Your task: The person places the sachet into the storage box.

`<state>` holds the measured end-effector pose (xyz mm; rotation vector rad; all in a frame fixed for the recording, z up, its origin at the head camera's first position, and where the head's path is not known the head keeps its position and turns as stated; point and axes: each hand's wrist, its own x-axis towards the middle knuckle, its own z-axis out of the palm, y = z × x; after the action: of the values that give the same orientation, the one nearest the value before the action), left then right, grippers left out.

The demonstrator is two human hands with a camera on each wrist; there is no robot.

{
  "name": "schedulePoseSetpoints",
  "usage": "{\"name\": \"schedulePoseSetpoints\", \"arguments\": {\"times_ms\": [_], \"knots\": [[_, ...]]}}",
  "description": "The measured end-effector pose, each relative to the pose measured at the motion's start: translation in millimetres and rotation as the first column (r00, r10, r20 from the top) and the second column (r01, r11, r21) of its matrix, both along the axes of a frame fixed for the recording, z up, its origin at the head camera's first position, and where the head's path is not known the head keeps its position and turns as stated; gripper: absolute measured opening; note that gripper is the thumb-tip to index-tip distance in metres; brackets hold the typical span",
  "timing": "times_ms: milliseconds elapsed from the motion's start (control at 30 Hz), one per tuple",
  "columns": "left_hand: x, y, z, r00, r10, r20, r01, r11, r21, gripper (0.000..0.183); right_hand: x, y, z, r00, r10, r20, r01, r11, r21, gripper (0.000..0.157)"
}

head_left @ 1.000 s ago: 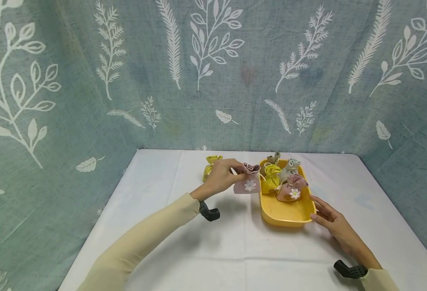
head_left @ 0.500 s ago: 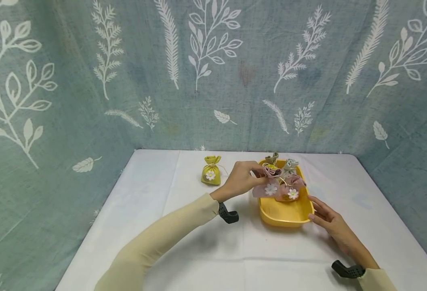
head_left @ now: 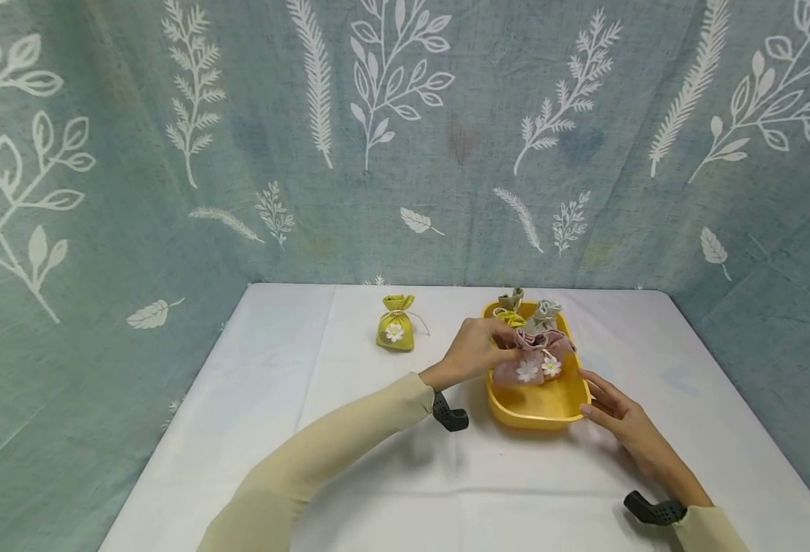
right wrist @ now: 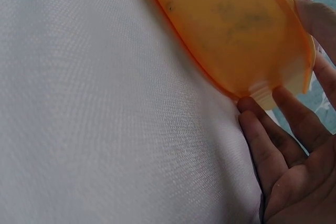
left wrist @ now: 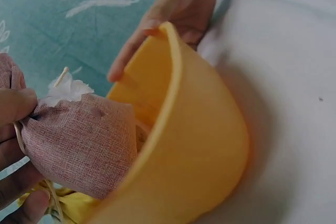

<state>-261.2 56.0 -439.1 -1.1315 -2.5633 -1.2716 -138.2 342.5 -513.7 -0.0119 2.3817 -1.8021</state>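
My left hand (head_left: 473, 353) pinches a pink drawstring pouch (head_left: 523, 374) by its gathered neck, a white flower on its front. The pouch overlaps the near-left rim of a yellow plastic tub (head_left: 536, 420); in the left wrist view its pink cloth (left wrist: 84, 145) hangs close by the tub wall. My right hand (head_left: 628, 429) holds the tub's near right corner, the thumb (right wrist: 315, 17) over the rim and fingers against the outer wall. Inside are another pink pouch (head_left: 562, 343), a yellow pouch (head_left: 510, 318), partly hidden, an olive one (head_left: 512, 297) and a pale grey one (head_left: 545, 313).
A yellow-green pouch (head_left: 396, 331) with a white flower stands on the white tablecloth (head_left: 349, 452), left of the tub. Behind the table hangs a green leaf-print cloth (head_left: 349, 238). The tub's near end shows bare floor.
My left hand has carried the pink pouch rightward from beside the tub to over its near-left part, uncovering the yellow-green pouch on the table. The right hand keeps its place at the tub.
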Motion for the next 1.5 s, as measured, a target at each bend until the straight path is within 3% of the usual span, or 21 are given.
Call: {"name": "schedulePoseSetpoints", "arguments": {"times_ms": [367,667,967,1300,1500], "knots": [[-9.4,-4,-21.2,0.999,0.032,0.020,-0.029,0.993,-0.115,0.008,-1.1,0,-2.5,1.000,0.008,0.000,-0.008,1.000,-0.001,0.073],[-12.6,-14,-16.3,0.995,-0.005,0.104,0.021,0.987,-0.157,0.015,-1.9,-1,-2.7,1.000,0.008,-0.008,-0.008,1.000,-0.001,0.073],[-23.3,-50,-9.3,0.994,0.014,0.111,-0.009,0.999,-0.045,0.015,-0.2,0,0.7,1.000,-0.001,0.012,0.001,1.000,0.014,0.074],[-33.3,-97,3.9,0.988,0.128,0.091,-0.129,0.992,0.000,0.016,0.8,-1,1.4,1.000,-0.003,0.011,0.003,0.999,0.032,0.074],[-37.8,-122,4.5,0.978,0.196,0.074,-0.197,0.980,0.007,0.019,1.4,-1,0.7,1.000,-0.005,0.006,0.005,1.000,0.018,0.073]]}}
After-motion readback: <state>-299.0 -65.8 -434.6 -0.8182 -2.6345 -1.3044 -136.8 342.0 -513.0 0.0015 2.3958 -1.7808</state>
